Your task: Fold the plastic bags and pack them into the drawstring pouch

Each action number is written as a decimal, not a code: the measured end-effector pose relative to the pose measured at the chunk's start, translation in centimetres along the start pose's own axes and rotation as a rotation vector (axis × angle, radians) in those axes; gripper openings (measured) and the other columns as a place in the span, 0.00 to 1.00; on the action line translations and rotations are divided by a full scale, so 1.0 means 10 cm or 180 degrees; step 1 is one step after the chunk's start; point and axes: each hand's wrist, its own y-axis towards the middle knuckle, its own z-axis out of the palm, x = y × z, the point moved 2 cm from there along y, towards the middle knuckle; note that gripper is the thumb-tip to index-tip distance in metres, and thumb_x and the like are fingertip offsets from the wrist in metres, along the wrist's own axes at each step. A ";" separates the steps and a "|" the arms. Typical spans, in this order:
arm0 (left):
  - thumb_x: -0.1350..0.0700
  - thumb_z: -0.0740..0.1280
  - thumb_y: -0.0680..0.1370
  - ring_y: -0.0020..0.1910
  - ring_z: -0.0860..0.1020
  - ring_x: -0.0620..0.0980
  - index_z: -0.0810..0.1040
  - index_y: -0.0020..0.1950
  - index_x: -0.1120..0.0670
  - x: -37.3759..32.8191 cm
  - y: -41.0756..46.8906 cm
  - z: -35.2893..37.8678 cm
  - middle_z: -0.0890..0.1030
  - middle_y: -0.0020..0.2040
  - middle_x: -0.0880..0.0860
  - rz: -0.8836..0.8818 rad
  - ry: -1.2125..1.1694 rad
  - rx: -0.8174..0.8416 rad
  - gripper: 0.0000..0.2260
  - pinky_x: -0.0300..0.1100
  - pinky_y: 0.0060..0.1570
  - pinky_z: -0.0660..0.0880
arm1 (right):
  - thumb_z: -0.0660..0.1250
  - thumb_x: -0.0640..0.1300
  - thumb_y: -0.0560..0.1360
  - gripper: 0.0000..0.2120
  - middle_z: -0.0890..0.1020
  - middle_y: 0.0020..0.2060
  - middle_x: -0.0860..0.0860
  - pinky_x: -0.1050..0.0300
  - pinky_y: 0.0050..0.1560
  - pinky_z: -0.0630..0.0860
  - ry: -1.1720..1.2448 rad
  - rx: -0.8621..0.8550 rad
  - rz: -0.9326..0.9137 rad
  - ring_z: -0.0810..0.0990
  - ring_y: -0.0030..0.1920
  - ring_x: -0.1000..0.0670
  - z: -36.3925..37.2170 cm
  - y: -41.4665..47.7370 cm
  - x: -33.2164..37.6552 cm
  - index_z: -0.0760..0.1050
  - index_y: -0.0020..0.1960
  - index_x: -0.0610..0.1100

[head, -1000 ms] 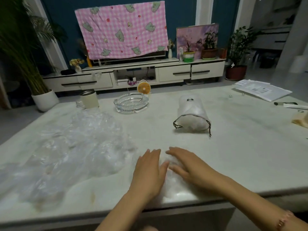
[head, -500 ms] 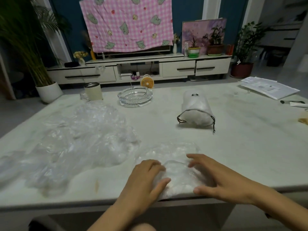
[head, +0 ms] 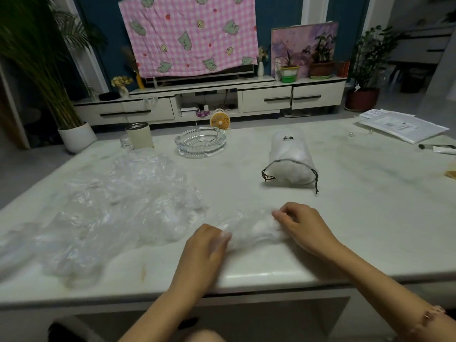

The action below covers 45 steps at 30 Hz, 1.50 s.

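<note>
Bag (head: 251, 230) lies near the front edge of the table (head: 370, 206), bunched into a low, cloudy white roll that runs left to right between the two hands. The left hand (head: 204, 250) sits at its left end, back upward, with the fingers (head: 225, 234) bent down and closed on the plastic; the thumb is hidden, and this end is a little blurred. The right hand (head: 303, 228) is at the right end, on the far side of the roll. Its fingers are curled tight together, the tips pinching the bag's upper edge.

The pile (head: 123, 201) of loose clear bags spreads across the left half of the table, its near right edge just beside the left hand and touching the bag there. The pouch (head: 291, 161) lies on its side beyond the right hand, apart from it, mouth toward the person. It is stuffed with white plastic, and its dark cord (head: 315, 183) hangs out at both sides of the mouth.

Farther back stand a glass ashtray (head: 200, 144) and, left of it, a pale cup (head: 139, 135) just behind the pile. A small orange fan (head: 219, 119) shows past the table's far edge. Papers (head: 402, 124) lie at the far right corner, with a pen (head: 429, 146) near them.
</note>
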 end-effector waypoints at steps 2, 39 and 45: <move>0.47 0.58 0.81 0.36 0.75 0.46 0.74 0.35 0.56 -0.02 0.11 0.03 0.76 0.34 0.49 -0.0652 -0.0102 -0.0205 0.19 0.41 0.38 0.69 | 0.62 0.54 0.77 0.15 0.79 0.32 0.50 0.54 0.39 0.69 -0.0238 -0.0087 0.0147 0.76 0.37 0.50 0.06 0.06 0.00 0.74 0.38 0.44; 0.38 0.72 0.66 0.46 0.82 0.51 0.75 0.55 0.56 -0.37 -0.06 -0.40 0.81 0.49 0.56 -0.1898 -0.2479 -0.0014 0.28 0.45 0.44 0.80 | 0.75 0.46 0.69 0.14 0.77 0.37 0.46 0.59 0.41 0.73 0.2096 0.2068 0.0105 0.76 0.37 0.51 0.00 -0.28 0.51 0.76 0.44 0.37; 0.56 0.67 0.77 0.34 0.76 0.45 0.73 0.36 0.57 -0.54 -0.12 -0.16 0.73 0.31 0.50 -0.1574 -0.1714 0.0331 0.10 0.42 0.41 0.80 | 0.72 0.44 0.70 0.20 0.81 0.54 0.38 0.43 0.59 0.76 0.2652 0.1757 0.0242 0.80 0.55 0.37 0.02 -0.30 0.52 0.76 0.59 0.37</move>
